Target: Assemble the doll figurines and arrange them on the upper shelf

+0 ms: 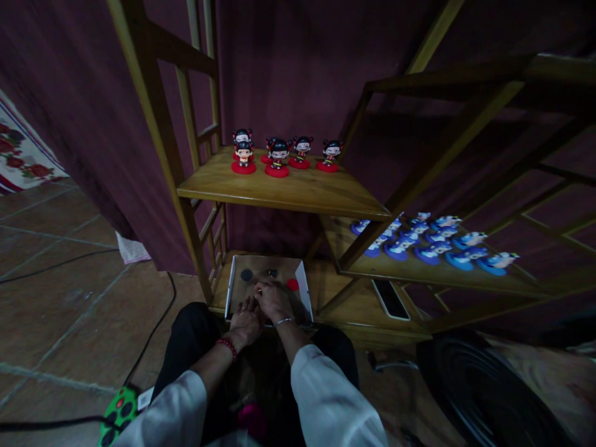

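Note:
Both of my hands are inside a shallow open cardboard box [305, 292] with white sides on the bottom shelf. My left hand [246, 321] has its fingers stretched out and partly spread, with nothing seen in it. Touching it or just beside it, my right hand [271, 300] has its fingers bent together in a pinch. Whatever is between those fingertips is too small and dark to name. A dark round disc [246, 275], a small dark piece [272, 272] and a red round disc [292, 284] lie in the box around my hands.
Above the box, a wooden shelf [288, 194] carries several black-haired figurines [278, 154] on red bases. Several blue-and-white figurines [435, 249] stand on the right shelf. Below them lies a white-edged dark flat object [391, 299]. A green power strip [118, 413] is on the floor.

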Motion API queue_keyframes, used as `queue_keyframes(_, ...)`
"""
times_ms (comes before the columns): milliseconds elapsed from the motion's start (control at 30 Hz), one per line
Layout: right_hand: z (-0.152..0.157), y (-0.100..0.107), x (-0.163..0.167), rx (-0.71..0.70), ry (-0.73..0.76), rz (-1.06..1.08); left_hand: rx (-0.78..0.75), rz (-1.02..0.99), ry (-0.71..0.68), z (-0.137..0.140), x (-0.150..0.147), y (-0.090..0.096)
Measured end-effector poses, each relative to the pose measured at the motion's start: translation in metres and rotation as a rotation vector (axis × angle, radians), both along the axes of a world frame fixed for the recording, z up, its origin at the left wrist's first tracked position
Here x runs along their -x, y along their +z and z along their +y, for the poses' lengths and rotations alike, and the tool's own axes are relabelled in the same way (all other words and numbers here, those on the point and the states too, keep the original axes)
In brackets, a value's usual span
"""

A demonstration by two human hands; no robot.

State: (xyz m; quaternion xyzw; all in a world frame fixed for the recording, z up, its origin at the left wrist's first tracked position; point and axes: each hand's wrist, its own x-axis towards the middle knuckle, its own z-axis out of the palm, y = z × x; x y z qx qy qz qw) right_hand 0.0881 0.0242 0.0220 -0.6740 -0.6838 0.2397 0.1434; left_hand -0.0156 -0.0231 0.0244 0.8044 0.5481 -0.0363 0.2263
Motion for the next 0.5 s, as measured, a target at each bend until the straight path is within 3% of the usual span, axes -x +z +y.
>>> queue_keyframes(300,0.001,-0.006,0.004,0.013,-0.195,0.027,0.012,-0.003,0.002,-0.002,0.002,0.007)
queue_keyframes(500,-0.014,-0.012,-0.003,0.003,-0.236,0.078,0.005,0.002,-0.011,-0.001,0.002,0.007)
